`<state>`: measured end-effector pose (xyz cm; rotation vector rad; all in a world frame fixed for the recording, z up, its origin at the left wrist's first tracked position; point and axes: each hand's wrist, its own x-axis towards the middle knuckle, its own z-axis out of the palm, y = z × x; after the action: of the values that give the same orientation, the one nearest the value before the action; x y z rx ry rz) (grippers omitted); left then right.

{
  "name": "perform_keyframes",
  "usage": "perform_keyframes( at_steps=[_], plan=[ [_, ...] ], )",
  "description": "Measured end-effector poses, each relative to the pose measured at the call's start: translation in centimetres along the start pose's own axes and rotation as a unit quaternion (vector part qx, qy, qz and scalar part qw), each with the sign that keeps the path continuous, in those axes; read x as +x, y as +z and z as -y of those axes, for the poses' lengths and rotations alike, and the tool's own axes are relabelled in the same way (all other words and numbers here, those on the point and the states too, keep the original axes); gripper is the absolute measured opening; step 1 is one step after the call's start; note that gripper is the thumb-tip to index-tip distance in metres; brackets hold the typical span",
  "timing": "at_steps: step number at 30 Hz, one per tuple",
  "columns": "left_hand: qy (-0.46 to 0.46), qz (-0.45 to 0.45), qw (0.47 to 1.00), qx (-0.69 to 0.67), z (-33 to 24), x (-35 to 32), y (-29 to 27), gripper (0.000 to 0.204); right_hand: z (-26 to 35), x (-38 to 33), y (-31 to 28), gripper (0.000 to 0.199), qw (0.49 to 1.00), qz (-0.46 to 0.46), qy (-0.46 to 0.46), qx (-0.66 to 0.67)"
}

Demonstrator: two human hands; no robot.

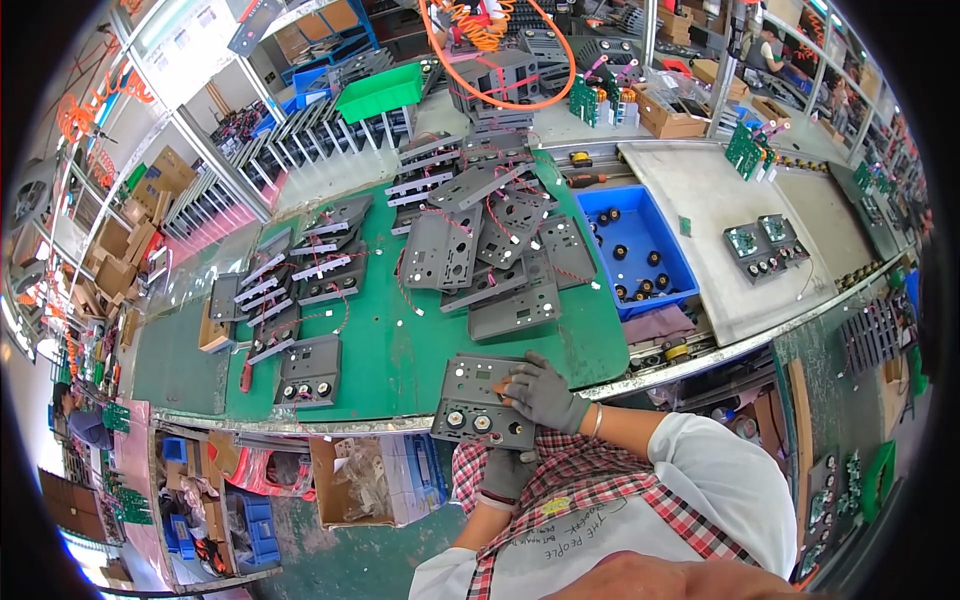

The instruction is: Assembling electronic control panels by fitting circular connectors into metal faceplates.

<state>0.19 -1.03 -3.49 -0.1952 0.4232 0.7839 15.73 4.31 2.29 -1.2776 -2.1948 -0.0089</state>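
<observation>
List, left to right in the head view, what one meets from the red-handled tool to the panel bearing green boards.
Red-handled tool, gray panel with round fittings, hand-held panel, blue bin, panel bearing green boards.

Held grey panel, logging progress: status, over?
Left hand at lower edge; right hand on right side. Held grey panel by green worktop's edge. Grey panels piled beyond.

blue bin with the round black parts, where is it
The blue bin sits right of centre in the head view, between the green mat and the pale board.

dark grey panel (476,392), grey gloves (548,393), red-black-white checked apron (570,462), green mat (385,372), blue bin (632,231)
</observation>
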Motion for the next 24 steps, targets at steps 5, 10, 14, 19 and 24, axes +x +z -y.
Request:
perform_keyframes(
  at_steps=[5, 10, 14, 19, 24],
  plan=[
    [0.069, -0.069, 0.993, 0.061, -0.3, -0.9, 1.6, 0.018, 0.5, 0.0, -0.1, 0.017, 1.0, 0.0, 0.005, -0.007],
    [0.126, -0.001, 0.967, 0.221, -0.6, -1.1, 1.4, 0.018, 0.2, -0.1, 0.3, 0.02, 1.0, 0.002, 0.018, -0.001],
    [0.212, 0.07, 0.91, 0.351, -0.3, -0.7, -1.4, 0.02, 0.7, 0.0, 0.2, 0.02, 1.0, -0.007, 0.009, -0.008],
    [0.105, 0.108, 0.978, 0.143, 0.0, -2.5, 1.8, 0.037, 0.3, -0.3, 0.2, 0.019, 1.0, -0.007, 0.012, -0.008],
    [0.102, 0.1, 0.98, 0.141, -0.2, -3.4, 3.9, 0.056, 0.1, -0.1, 0.0, 0.02, 1.0, -0.006, -0.001, 0.015]
  ],
)
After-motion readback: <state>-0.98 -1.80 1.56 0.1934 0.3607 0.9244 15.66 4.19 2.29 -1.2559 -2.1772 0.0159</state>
